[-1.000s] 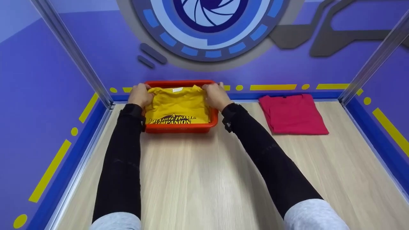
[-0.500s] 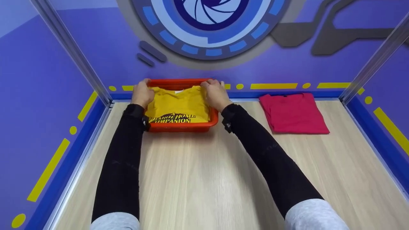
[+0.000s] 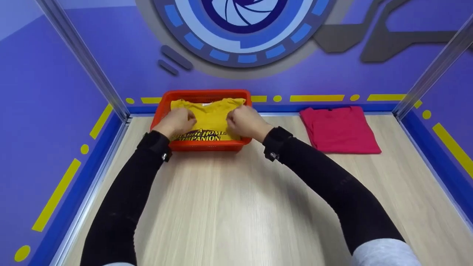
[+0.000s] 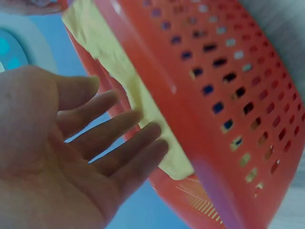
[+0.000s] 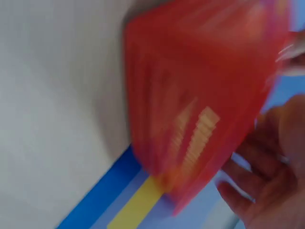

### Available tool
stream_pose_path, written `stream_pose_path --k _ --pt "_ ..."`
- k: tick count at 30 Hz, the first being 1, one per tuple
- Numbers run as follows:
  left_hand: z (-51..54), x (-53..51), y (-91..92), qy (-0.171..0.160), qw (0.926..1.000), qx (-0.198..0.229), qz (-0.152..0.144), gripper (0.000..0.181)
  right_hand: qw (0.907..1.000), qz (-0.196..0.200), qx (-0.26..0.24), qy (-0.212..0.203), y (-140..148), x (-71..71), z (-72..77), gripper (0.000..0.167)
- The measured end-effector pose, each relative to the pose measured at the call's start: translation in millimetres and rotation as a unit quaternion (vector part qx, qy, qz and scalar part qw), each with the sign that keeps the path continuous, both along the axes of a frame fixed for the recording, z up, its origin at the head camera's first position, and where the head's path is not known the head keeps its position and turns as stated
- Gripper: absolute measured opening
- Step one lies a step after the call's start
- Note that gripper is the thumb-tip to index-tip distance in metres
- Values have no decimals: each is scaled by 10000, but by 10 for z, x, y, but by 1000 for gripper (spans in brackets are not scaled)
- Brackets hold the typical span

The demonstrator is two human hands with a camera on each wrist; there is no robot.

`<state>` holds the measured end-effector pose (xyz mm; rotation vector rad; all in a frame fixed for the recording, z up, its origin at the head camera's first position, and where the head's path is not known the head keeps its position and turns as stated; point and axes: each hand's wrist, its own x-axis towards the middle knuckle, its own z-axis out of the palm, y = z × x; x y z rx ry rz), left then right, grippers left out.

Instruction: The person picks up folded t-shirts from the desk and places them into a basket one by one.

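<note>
On my feed I read "A PRAIRIE HOME COMPANION", partly covered, on the yellow shirt [image 3: 209, 119]; its white label [image 3: 206, 105] is illegible.

2 hands [image 3: 176, 121] [image 3: 245, 121] off bskt back rim [image 3: 207, 91]

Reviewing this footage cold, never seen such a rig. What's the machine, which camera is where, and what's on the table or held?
There's no machine: these are a person's bare left hand and right hand. The head camera looks forward and down; each wrist camera watches its own hand, so those views look tilted, the right one blurred. On the table stands a red basket with a folded yellow shirt inside; a folded red cloth lies to the right. Both hands are over the basket, neither seeming to grip anything; whether they touch the shirt isn't clear.
</note>
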<state>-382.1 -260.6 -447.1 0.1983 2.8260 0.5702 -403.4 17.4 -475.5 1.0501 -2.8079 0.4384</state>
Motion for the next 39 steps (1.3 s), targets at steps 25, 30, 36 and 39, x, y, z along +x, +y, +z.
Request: stream_pose_path --k 25,30,36,39 --pt "-255 863 443 2494 9671 457 -218 31 9877 891 -1124 624 484 696 -85 27" --pt "-347 1144 811 2755 9506 1144 -855 23 9910 505 -1205 308 923 808 -134 24" --pt "-655 1330 1143 2015 9551 783 -2026 27 9934 -488 -577 -867 1781 644 -324 31" --pt "-806 1365 1204 1677 9562 486 -2351 29 9898 -1006 -407 -923 2320 483 -405 29"
